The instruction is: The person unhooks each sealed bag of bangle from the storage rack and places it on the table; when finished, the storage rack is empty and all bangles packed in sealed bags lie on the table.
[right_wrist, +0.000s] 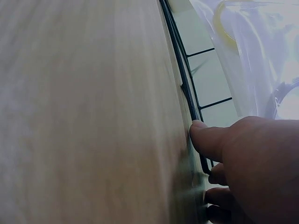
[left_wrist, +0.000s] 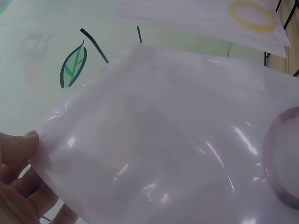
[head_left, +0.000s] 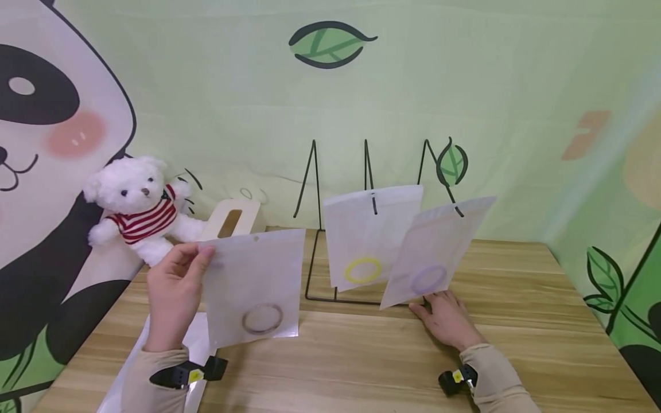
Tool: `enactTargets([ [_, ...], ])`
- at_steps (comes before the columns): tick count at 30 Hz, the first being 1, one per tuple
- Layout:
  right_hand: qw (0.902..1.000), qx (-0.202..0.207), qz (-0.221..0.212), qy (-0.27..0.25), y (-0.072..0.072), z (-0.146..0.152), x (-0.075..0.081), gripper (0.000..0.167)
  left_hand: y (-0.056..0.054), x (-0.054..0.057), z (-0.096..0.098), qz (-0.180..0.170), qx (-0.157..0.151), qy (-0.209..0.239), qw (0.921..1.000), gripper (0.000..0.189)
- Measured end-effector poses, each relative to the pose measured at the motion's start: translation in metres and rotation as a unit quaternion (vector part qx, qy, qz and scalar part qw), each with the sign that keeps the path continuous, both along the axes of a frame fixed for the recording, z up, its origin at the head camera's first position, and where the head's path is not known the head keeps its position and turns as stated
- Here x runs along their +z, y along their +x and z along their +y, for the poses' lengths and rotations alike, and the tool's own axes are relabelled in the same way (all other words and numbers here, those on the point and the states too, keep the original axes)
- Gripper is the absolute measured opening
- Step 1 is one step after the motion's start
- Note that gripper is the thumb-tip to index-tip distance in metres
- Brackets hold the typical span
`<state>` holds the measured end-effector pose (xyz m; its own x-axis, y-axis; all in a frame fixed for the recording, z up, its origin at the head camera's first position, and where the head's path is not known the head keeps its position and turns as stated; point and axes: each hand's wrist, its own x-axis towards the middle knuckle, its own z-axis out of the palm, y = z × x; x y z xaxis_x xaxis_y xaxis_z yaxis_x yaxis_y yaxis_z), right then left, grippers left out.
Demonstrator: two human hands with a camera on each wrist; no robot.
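My left hand (head_left: 175,292) pinches the top left corner of a translucent bag (head_left: 253,269) between thumb and fingers. A dark brownish ring (head_left: 262,319) shows low inside it. To the right stands a black wire display rack (head_left: 361,302) with prongs along its top. Two similar bags hang from the prongs: one bag (head_left: 361,229) contains a yellow ring (head_left: 363,270), the other bag (head_left: 439,241) a purple ring (head_left: 428,279). At the rack's front right corner, my right hand (head_left: 451,321) holds the base wire (right_wrist: 180,56), its thumb against the wire; some fingers are partly hidden.
A white teddy bear (head_left: 139,201) in a striped shirt sits at the back left beside a cream box (head_left: 234,221) with a slot. A white glossy sheet (head_left: 198,338) lies under my left arm on the wooden table (head_left: 330,367). A printed curtain (head_left: 490,86) hangs behind.
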<state>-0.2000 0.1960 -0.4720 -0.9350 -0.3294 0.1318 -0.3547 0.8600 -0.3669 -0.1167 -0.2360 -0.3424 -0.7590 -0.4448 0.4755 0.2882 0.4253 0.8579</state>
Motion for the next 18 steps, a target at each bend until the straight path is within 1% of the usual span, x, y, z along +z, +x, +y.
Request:
enactTargets([
  [8, 1.0000, 0.001, 0.000, -0.001, 0.000, 0.001, -0.001, 0.050, 0.000, -0.006, -0.006, -0.039, -0.006, -0.017, 0.9991, 0.022],
  [13, 1.0000, 0.001, -0.004, -0.003, 0.000, 0.001, -0.001, 0.051, -0.001, -0.009, -0.007, -0.040, -0.005, -0.029, 0.9988, 0.018],
  [18, 1.0000, 0.003, 0.000, -0.004, 0.000, 0.001, -0.002, 0.052, -0.002, -0.012, -0.009, -0.046, -0.008, -0.050, 0.9976, 0.014],
])
